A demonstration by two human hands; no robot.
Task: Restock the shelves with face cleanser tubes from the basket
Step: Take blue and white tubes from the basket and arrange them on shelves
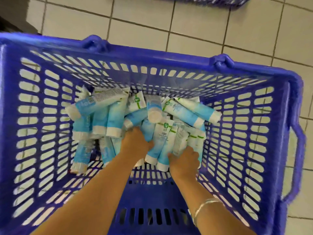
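Here both hands, left hand [135, 141] and right hand [184, 160], grip tubes [159, 146] in the basket [10, 116].

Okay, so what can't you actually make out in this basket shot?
Head view only:
- Print on the tubes: too small and blurred.
- Fingers of the left hand and right hand: buried among tubes, grip unclear.
- Basket floor: covered by tubes.
- Shelves: out of frame.

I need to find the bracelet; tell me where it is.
In the head view, lower right: the bracelet sits on the right forearm, above the basket's near wall.
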